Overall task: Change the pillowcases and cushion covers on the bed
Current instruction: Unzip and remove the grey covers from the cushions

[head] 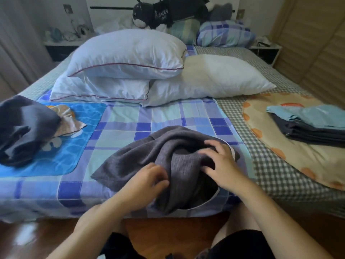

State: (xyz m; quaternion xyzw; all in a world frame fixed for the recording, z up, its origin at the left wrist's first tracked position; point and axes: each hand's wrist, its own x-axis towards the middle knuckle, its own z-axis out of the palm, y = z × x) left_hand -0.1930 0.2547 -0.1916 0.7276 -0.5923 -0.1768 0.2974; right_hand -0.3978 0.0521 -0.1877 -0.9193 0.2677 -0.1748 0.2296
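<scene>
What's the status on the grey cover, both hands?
Left hand pinches grey cover fold. Right hand grips its bunched middle. Three bare pillows stacked behind, fresh folded covers far right. Nothing in the way.

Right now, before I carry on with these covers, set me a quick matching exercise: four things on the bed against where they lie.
Things:
1. grey cover
2. bare pillows
3. folded linens
4. plush toy

Places:
A. at the headboard, on the plaid pillows
B. stacked mid-bed
C. near edge, under both hands
D. right side, on the orange-dotted cloth

Pairs: 1-C, 2-B, 3-D, 4-A. The left hand and right hand both work the grey cover.
</scene>
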